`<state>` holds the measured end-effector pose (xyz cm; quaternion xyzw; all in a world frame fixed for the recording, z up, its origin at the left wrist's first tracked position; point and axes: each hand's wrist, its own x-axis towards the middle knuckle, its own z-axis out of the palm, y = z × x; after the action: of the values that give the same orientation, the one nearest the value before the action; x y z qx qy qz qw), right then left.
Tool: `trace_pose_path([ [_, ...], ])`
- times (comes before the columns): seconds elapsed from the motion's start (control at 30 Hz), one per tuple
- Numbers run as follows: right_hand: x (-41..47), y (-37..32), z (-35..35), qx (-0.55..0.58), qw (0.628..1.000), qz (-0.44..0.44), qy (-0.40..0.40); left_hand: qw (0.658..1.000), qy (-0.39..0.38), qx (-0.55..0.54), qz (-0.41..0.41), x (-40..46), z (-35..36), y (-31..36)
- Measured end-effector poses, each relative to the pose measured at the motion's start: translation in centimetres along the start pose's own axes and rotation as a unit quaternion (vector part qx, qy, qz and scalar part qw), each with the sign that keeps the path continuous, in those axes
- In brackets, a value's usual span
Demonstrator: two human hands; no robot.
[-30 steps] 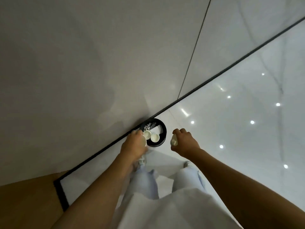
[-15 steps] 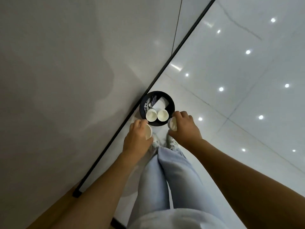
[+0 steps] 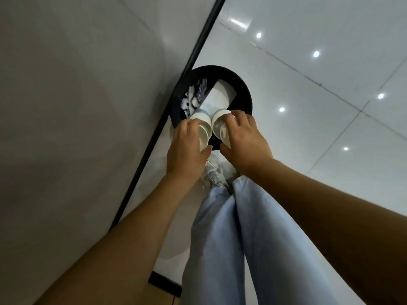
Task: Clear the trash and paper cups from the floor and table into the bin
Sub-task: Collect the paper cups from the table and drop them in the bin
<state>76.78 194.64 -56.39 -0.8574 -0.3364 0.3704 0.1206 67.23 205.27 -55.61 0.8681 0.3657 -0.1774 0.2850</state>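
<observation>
Paper cups, white and plain, crowd the near edge of a round black bin [image 3: 244, 89] that stands on glossy pale floor tiles [image 3: 308, 128], tight against the black skirting strip [image 3: 176, 102] at the foot of a grey wall [image 3: 77, 106]. Two cups already lie inside the bin, mouths turned up toward the camera: the left bin cup [image 3: 201, 119] and the right bin cup [image 3: 219, 119] sit side by side, touching or nearly so. Behind them, farther in, rest crumpled dark-and-white trash [image 3: 195, 96] on the left and a flat white sheet [image 3: 220, 99] on the right.

The person's left hand [image 3: 187, 148] grips a further cup, the left held cup [image 3: 203, 138], fingers curled over its side and thumb below, its open mouth facing right. The right hand [image 3: 244, 144] clasps the right held cup [image 3: 224, 134] in the same fashion, fingers wrapped across the top, thumb underneath, mouth facing left. Both held cups hang over the bin's near rim, just above the two lying inside, and stand close to one another.

Below the hands, pale blue trousers [image 3: 231, 238] and a light sneaker [image 3: 212, 172] fill the near part of the frame. Ceiling lights glint as bright spots on the tiles to the right.
</observation>
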Motion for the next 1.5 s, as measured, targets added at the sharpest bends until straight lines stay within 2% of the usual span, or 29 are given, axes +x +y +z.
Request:
trace_pose_path([
  [0.17,2.7,1.4,3.1,-0.041,0.999,-0.031,0.019,0.999,0.009,0.040,0.028,2.3,3.6,-1.4],
  [0.37,4.1,1.7,4.5,-0.069,0.997,-0.039,-0.010,0.994,-0.020,0.089,0.056,3.8,5.1,-2.1],
  [0.5,3.0,1.4,2.9,-0.056,0.998,-0.012,-0.024,0.993,-0.058,0.089,0.046,3.2,3.3,-1.6],
  [0.67,-2.2,0.4,-2.7,-0.048,0.998,0.036,-0.029,0.993,-0.080,0.065,0.049,-0.3,-2.7,1.4],
  [0.8,-7.4,-1.8,-9.5,-0.025,0.996,0.088,-0.015,0.983,-0.138,0.098,0.075,-3.6,-9.3,6.0],
  [0.9,-11.4,-3.8,-14.7,-0.005,0.993,0.120,0.012,0.965,-0.173,0.166,0.105,-6.3,-14.0,10.0],
  [1.0,-16.2,-5.4,-19.5,0.010,0.987,0.150,0.054,0.943,-0.177,0.228,0.169,-9.4,-18.0,14.3],
  [1.17,-26.0,-6.1,-26.2,-0.004,0.973,0.193,0.125,0.909,-0.160,0.266,0.278,-14.9,-23.4,22.5],
  [1.37,-38.3,-2.6,-31.2,0.031,0.936,0.294,0.190,0.859,-0.142,0.276,0.408,-21.0,-25.7,34.4],
  [1.5,-45.8,2.7,-33.2,0.067,0.898,0.362,0.241,0.802,-0.119,0.314,0.494,-24.9,-23.7,42.9],
])
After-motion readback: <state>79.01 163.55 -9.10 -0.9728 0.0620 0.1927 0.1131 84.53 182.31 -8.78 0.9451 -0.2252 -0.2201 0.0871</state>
